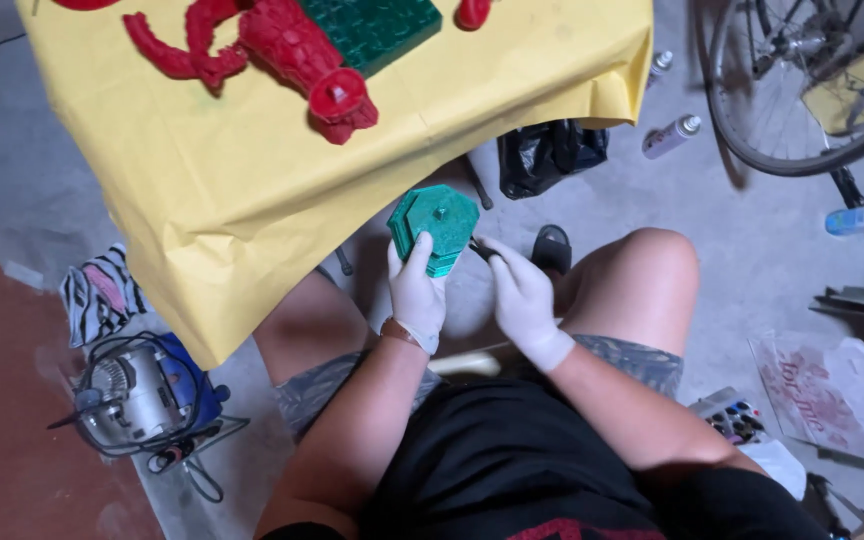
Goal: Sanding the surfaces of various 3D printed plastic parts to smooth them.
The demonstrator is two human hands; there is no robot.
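We look down on a seated person in shorts, both hands in white gloves, working over the knees above a grey concrete floor.

Left hand (417, 297): clamped around the lower edge of a green octagonal piece (433, 226), thumb up its face, tilting the flat side toward the head camera, probably so the surface can be seen while it is worked.

Right hand (524, 300): closed in a pinch on a thin dark tool (481, 248), whose tip meets the right rim of the green piece. The 2 hands sit close together, nearly touching, which we judge steadies the fine work.

The green piece is held in the air between the knees, just below the edge of the yellow-covered table (252, 180).

On that table: red figure parts (292, 50) and a green ridged block (372, 28), spread on the yellow sheet, which likely shields the top.

Around the floor: a small machine with coiled cable (142, 400) at left, a striped cloth (100, 295), 2 spray cans (670, 136), a bicycle wheel (802, 90), a black bag (550, 152), a paint palette (734, 420) and a plastic bag (832, 395) at right.
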